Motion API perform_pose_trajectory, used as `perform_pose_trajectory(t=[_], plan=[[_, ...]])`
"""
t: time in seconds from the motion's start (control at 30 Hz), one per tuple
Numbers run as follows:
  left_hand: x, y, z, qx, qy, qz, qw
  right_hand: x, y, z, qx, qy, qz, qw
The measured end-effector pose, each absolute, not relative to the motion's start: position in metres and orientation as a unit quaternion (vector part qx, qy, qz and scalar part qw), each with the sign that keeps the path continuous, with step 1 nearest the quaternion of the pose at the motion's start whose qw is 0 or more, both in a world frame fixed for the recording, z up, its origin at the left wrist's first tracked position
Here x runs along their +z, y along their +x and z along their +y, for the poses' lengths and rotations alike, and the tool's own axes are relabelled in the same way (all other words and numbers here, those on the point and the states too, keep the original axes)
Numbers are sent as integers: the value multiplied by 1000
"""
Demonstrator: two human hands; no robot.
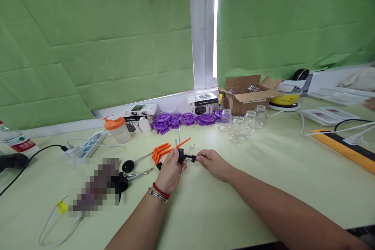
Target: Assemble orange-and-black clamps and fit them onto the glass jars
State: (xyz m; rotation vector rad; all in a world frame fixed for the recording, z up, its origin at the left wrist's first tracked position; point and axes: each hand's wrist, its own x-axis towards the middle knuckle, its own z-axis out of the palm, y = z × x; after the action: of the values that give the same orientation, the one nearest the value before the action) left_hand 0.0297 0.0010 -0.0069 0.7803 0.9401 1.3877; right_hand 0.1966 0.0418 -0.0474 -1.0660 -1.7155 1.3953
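My left hand (171, 174) is wrapped round the thick end of a black cylindrical part with a slim shaft (189, 158), held level just above the table. At the far end of that shaft, the fingertips of my right hand (215, 164) are pinched together on its tip. Just left of and behind my left hand lie several bent orange plastic arms (160, 153). Farther left are a black disc on a metal rod (128, 166) and a black piece with metal rods (123, 183). Small metal bits (191, 147) lie behind the part.
Purple plastic frames (187, 118) lie along the back by product boxes (202, 103). Glass jars (236, 129) stand before an open carton (247, 95). An orange-lidded cup (117, 129) and power strip (93, 143) are left; an orange power strip (345, 150) is right, near another person's hand (369, 104).
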Motion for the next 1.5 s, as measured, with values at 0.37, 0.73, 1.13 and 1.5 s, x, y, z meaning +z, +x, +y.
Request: perform_pose_trajectory(t=[0.37, 0.73, 1.13, 1.5], plan=[[-13, 31, 2, 596, 341, 407, 602, -49, 196, 42, 534, -413, -657, 334], [-15, 33, 1, 593, 340, 406, 607, -48, 197, 41, 546, -413, -649, 331], [-23, 40, 0, 626, 401, 434, 510, -46, 195, 38, 537, -399, -663, 336], [-18, 51, -9, 682, 430, 489, 334, -37, 186, 28, 565, -390, -635, 354]])
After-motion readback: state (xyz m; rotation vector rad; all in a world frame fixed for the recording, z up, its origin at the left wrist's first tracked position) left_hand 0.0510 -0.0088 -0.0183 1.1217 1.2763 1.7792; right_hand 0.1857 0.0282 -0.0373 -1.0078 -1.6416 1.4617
